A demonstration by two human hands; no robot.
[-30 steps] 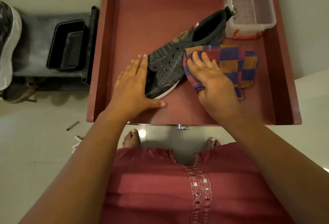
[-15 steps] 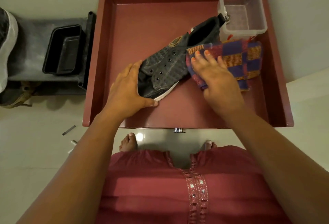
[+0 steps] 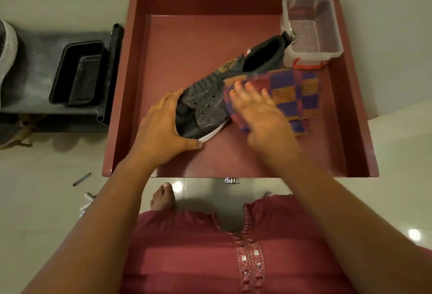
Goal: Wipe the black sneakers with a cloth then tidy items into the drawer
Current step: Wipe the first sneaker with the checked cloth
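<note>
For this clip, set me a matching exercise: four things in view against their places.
Things:
1. black sneaker
2. checked cloth
3. clear plastic box
4. black tub

Places:
A. far right corner of the drawer
B. on the grey shelf left of the drawer
C. under the right hand
D. toe gripped by the left hand

Pairs: 1-D, 2-C, 3-A, 4-B

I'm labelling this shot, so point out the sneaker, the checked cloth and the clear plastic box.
sneaker (image 3: 211,106), head view, on the laced upper.
checked cloth (image 3: 297,93), head view, on its middle.
clear plastic box (image 3: 313,56), head view, on its near rim.
</note>
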